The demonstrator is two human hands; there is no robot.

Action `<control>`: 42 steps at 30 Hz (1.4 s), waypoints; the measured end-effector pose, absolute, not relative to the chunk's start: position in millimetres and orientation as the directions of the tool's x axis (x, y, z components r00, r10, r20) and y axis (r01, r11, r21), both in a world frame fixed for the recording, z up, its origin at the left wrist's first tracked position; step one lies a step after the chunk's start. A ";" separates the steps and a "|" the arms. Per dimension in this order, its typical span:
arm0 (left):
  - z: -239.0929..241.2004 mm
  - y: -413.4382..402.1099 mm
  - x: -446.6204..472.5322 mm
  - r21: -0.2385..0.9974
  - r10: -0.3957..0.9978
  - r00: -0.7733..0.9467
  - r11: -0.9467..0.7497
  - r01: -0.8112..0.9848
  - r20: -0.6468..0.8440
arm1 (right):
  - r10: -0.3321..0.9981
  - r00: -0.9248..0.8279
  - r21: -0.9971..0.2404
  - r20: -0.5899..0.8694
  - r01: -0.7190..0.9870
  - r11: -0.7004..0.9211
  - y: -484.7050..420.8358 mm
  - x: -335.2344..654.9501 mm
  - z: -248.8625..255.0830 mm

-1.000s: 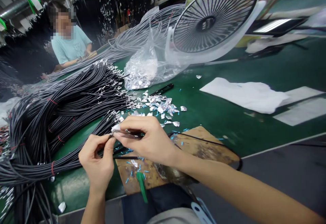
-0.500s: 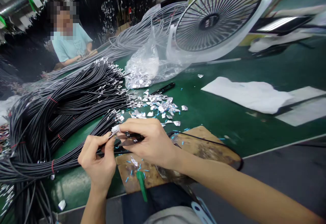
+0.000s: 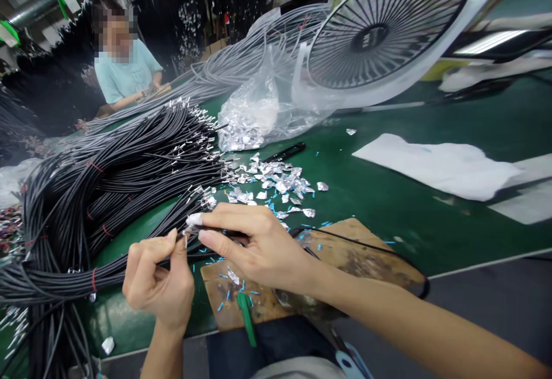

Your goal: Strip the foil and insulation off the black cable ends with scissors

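Note:
My right hand (image 3: 254, 244) pinches the end of a thin black cable (image 3: 366, 247) between thumb and forefinger; the cable trails right over a worn wooden board (image 3: 345, 258). My left hand (image 3: 157, 278) is closed at the cable's tip, its fingertips pinched on the foil-wrapped end right beside my right fingertips. What the left fingers grip is too small to see clearly. A big bundle of black cables (image 3: 107, 189) with foil-tipped ends lies to the left, tied with red bands.
Foil scraps (image 3: 276, 180) and blue bits litter the green table (image 3: 388, 195). A clear bag of foil (image 3: 254, 117), a black tool (image 3: 287, 152), a white fan (image 3: 379, 28), white cloth (image 3: 435, 163) and grey cables (image 3: 241, 60) lie behind. A person (image 3: 123, 62) sits far left. A green tool (image 3: 245, 310) rests on the board.
Both hands stay together at the cable end; the left hand has slid slightly down and left, and the view has shifted a little.

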State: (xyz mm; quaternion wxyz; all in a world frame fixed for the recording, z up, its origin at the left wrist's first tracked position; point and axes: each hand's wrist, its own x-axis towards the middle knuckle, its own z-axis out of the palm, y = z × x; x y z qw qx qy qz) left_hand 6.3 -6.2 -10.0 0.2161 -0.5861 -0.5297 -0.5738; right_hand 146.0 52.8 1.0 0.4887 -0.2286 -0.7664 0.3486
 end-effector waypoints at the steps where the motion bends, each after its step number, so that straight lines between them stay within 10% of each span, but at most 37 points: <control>1: -10.1 -6.2 6.7 0.352 0.372 -0.217 -0.346 0.870 0.902 | 0.696 -0.422 -0.765 0.581 0.010 0.644 52.6 145.5 1.4; 10: -7.1 -8.1 10.1 0.333 0.403 -0.206 -0.275 0.902 0.892 | 0.757 -0.467 -0.829 0.458 0.083 0.553 55.0 148.4 7.6; 18: -2.8 -9.4 -3.5 0.652 0.746 -0.249 -0.309 0.693 0.618 | 0.778 -0.396 -0.818 0.487 0.104 0.565 57.5 150.2 7.7; 25: -3.4 -14.1 -8.4 0.794 0.911 -0.163 -0.229 0.563 0.378 | 0.624 -0.377 -0.697 0.685 -0.090 0.711 59.7 153.0 1.8; 35: -14.6 -14.8 -17.2 0.875 0.977 -0.101 -0.120 0.469 0.188 | 0.348 -0.466 -0.356 0.813 0.075 0.932 61.9 155.4 -2.9; 42: -6.9 -7.9 -4.5 0.907 0.978 -0.082 -0.147 0.394 0.194 | 0.528 -0.364 -0.559 0.767 0.024 0.829 60.1 147.2 -8.1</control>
